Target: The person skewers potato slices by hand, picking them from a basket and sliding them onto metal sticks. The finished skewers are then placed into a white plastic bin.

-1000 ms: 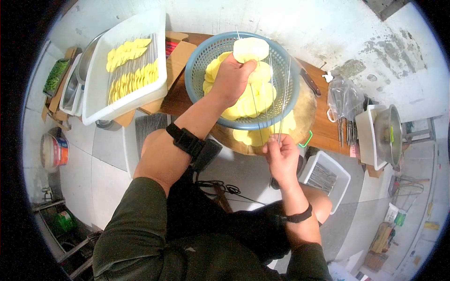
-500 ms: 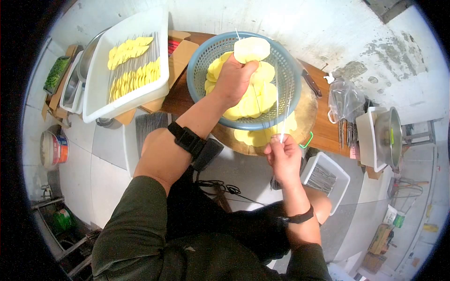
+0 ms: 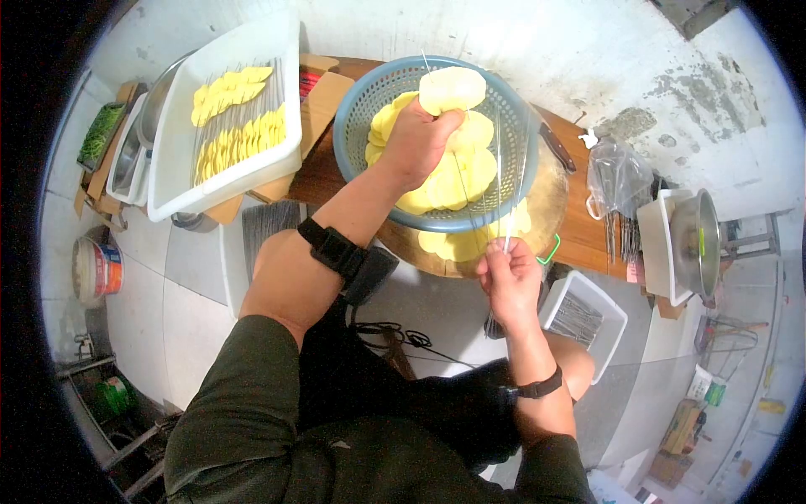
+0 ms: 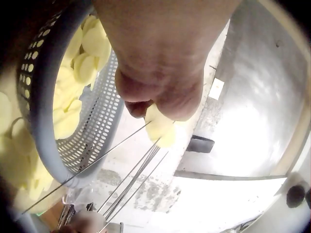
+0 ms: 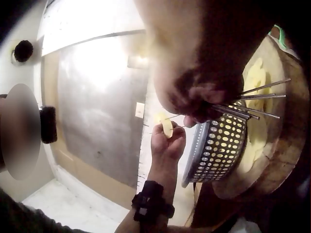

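Observation:
Above the basket, my left hand (image 3: 420,144) pinches pale yellow potato slices (image 3: 452,91) between thumb and fingers. A thin metal skewer passes through them, its tip poking out at the far side. My right hand (image 3: 512,277), lower and to the right, grips several long metal skewers (image 5: 265,97) in its curled fingers. In the left wrist view, skewers (image 4: 138,167) run from the held slices (image 4: 160,128) down to the right hand. Many loose potato slices (image 3: 445,189) lie in the blue-grey perforated basket (image 3: 351,160) under the left hand.
The basket stands on a round wooden board (image 3: 550,189) with more slices, near a knife (image 3: 556,149). At left, a white tub (image 3: 290,84) holds skewered slices. A plastic bag (image 3: 620,176) and a steel bowl (image 3: 697,244) are at right; a white bin (image 3: 617,323) of skewers sits below.
My right hand has shifted slightly to the right, and the skewers in it have swung right as well. The left hand stays almost in place with the potato slices.

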